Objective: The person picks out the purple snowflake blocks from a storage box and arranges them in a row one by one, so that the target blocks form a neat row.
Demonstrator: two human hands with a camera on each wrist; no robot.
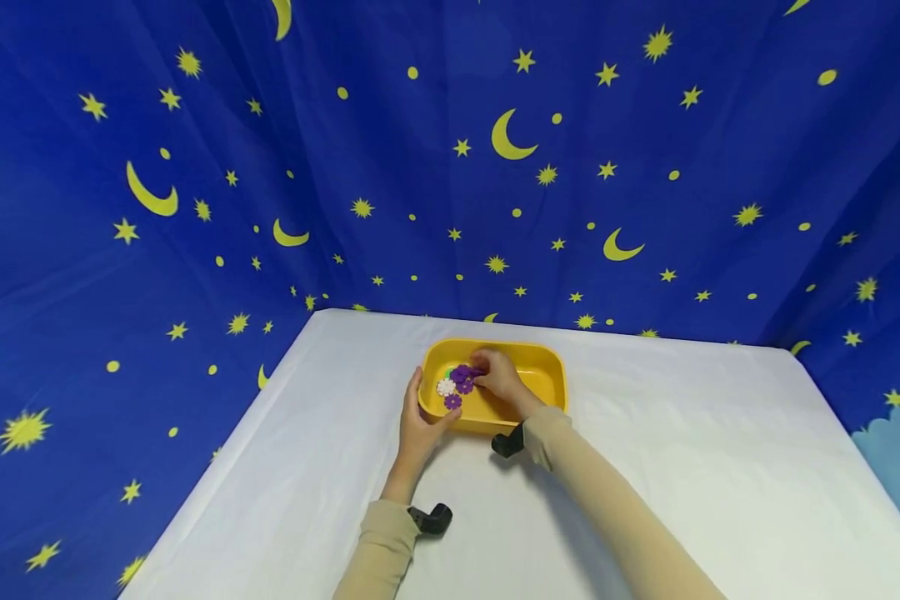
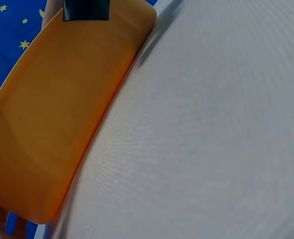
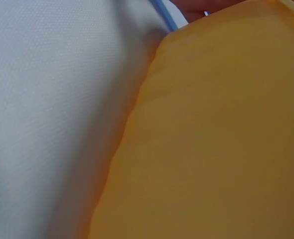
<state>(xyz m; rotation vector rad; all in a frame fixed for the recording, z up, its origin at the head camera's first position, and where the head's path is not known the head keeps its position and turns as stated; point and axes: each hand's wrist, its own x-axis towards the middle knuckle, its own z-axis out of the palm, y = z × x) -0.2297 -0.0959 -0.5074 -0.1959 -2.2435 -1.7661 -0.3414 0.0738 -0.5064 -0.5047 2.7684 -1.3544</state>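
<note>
The left hand (image 1: 417, 429), thumb and fingers spread, grips the yellow plastic bin (image 1: 480, 427) at its left end. Inside, the right hand (image 1: 501, 379) pinches a purple flower-shaped disc (image 1: 477, 373).

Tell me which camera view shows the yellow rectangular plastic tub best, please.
The head view: the yellow rectangular plastic tub lies fully within frame, its inside visible. Both wrist views show mainly its outer side, cropped.

Standing by, I note the white table (image 1: 720, 467) brightly, fairly evenly lit; a soft shadow lies left of the right sleeve (image 1: 607, 500). Head view: stars (image 1: 24, 430) stretch toward the left edge. The 2 wrist views — both dimmer — render the yellow tray's (image 3: 212, 134) wall soft, unsharp.
</note>
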